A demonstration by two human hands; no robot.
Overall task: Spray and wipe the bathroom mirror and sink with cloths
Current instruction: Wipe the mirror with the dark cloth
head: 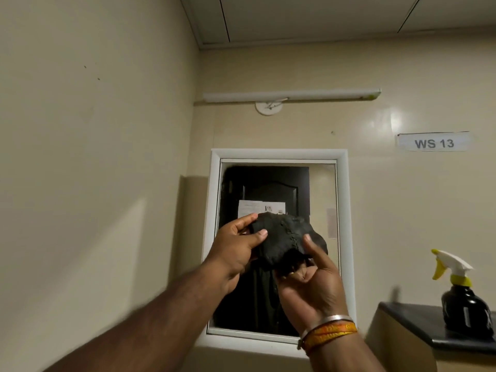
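While both hands were raised in front of the mirror (322,200), they held a dark cloth (281,237) bunched between them. The left hand (236,251) pinched its left side, thumb on the near face and fingers curled over the top edge. The right hand (308,280) gripped the lower right of the bundle, thumb up against the fabric and fingers tucked beneath it; how tightly those hidden fingers closed could not be told. A metal bangle and orange thread bands (330,331) sat on the right wrist.

The cloth hung just before the glass, but whether it touched the surface could not be told. The spray bottle (461,291), black with a white and yellow trigger head, stood on a dark ledge (418,320) to the right, well apart from both hands. The sink was out of view. A tube light (290,95) and a label reading "WS 13" (434,143) were on the wall above.

By the look of it, the step in hand was readying the cloth, gathering or refolding it into a pad for wiping the mirror. No wet streaks could be made out on the glass, so whether it had been sprayed was unclear. The next move would call for one hand to take the pad flat against the glass and sweep across it, pressing evenly into the corners of the white frame (212,237).
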